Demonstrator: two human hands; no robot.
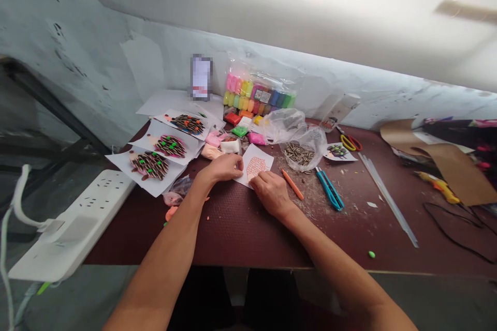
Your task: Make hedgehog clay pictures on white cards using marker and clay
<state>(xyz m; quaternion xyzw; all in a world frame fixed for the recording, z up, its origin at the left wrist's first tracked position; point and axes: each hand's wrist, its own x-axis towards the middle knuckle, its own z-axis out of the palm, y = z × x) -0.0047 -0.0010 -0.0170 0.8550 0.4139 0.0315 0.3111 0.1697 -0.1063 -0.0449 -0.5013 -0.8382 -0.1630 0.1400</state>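
A small white card [266,158] printed with an orange hedgehog-like pattern lies on the table in front of me. At its left edge is my left hand [227,167], fingers curled together; whatever the fingertips may hold is hidden. My right hand [271,192] rests over the card's lower right part, its fingers bunched and pressed down on the pattern. I cannot make out anything between them. Just right of that hand lies an orange stick-like tool [292,184]. A white tub [231,146] and peach clay [211,152] sit behind my left hand.
Decorated hedgehog cards [149,164] lie at left beside a power strip [77,222]. Behind are colourful clay packs [256,95] and a phone [201,77]. Rightward are a bag of brown pieces [298,155], a teal cutter [329,189], scissors [350,141], clear sticks [388,199] and a glue gun [438,186].
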